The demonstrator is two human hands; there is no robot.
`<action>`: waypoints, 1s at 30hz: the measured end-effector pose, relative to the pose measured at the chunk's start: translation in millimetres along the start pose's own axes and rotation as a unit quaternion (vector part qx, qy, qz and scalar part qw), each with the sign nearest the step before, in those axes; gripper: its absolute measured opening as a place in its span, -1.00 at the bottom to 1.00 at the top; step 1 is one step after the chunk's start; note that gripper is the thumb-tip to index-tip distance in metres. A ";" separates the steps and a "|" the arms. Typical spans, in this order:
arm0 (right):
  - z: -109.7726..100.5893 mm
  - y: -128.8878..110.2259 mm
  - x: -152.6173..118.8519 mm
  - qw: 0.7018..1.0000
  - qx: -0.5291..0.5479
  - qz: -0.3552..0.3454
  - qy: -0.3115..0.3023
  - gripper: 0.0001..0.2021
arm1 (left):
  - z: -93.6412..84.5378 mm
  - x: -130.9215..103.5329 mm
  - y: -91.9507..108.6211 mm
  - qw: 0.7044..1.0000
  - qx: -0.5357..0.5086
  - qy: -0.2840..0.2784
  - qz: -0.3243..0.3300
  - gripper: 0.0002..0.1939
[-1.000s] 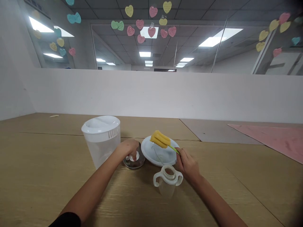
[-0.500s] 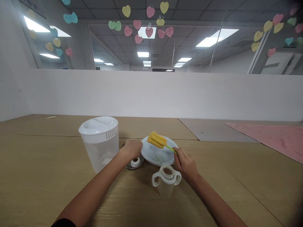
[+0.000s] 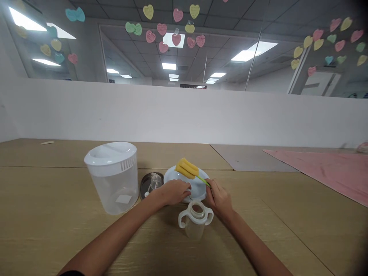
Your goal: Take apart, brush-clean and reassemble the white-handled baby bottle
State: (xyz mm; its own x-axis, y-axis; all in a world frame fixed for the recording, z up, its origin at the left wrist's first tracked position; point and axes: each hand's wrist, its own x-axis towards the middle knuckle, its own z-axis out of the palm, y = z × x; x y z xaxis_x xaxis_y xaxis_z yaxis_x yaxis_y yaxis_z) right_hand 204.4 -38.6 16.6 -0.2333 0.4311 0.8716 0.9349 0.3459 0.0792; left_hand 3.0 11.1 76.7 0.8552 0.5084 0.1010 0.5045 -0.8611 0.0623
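1. Left hand (image 3: 176, 191) has shifted from tray (image 3: 143, 188) to bowl (image 3: 198, 188); fingers loosely parted, seemingly empty, so probably free for use.
2. Right hand (image 3: 220, 199) pinches brush (image 3: 186, 168) over bowl.
3. Open bottle (image 3: 195, 226) before bowl, farther from surface's (image 3: 287, 222) far edge.

Left fingers (image 3: 186, 185) bent, palm down; right fingers (image 3: 213, 186) gripping.

No text readable; faint marks show on pink heart-shaped paper notes (image 3: 200, 41), above lower edge of clear glass window (image 3: 224, 57).
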 end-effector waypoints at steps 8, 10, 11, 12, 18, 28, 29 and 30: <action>1.5 1.5 -1.6 1.000 -0.017 0.010 0.003 -0.76 | -4.8 3.8 -2.2 0.999 -0.008 0.048 0.007 -0.83; 1.4 1.9 -1.8 1.000 -0.010 0.024 0.002 -0.75 | -11.5 2.7 -1.7 0.998 -0.014 0.066 0.014 -0.84; 1.3 2.1 -1.8 0.999 -0.004 0.034 0.003 -0.75 | -16.0 1.5 -1.6 0.997 -0.019 0.078 0.015 -0.85; 1.3 2.3 -1.9 0.999 0.002 0.045 0.006 -0.75 | -21.0 0.1 -1.6 0.996 -0.024 0.090 0.013 -0.86; 3.9 3.7 -3.9 0.997 -0.001 0.077 0.011 -0.74 | -54.3 -14.5 -4.3 0.987 -0.057 0.148 -0.038 -0.90; 6.3 3.4 -5.5 0.998 -0.025 0.052 -0.001 -0.74 | -83.5 -39.6 0.4 0.977 -0.031 0.193 -0.088 -0.90; 6.4 3.6 -5.5 0.998 -0.029 0.050 -0.001 -0.74 | -83.0 -40.1 1.0 0.978 -0.027 0.186 -0.091 -0.88; 6.5 3.9 -5.6 0.998 -0.030 0.048 -0.001 -0.74 | -82.1 -40.3 1.3 0.979 -0.024 0.180 -0.094 -0.87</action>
State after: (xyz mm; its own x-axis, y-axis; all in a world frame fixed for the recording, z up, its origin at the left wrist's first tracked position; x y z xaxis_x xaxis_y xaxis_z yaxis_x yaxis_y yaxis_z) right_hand 207.6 -34.2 8.9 -0.1427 0.4619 0.8754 0.9674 0.2521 0.0247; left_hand -40.5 -10.3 154.2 0.6460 0.6333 0.4262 0.6356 -0.7555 0.1591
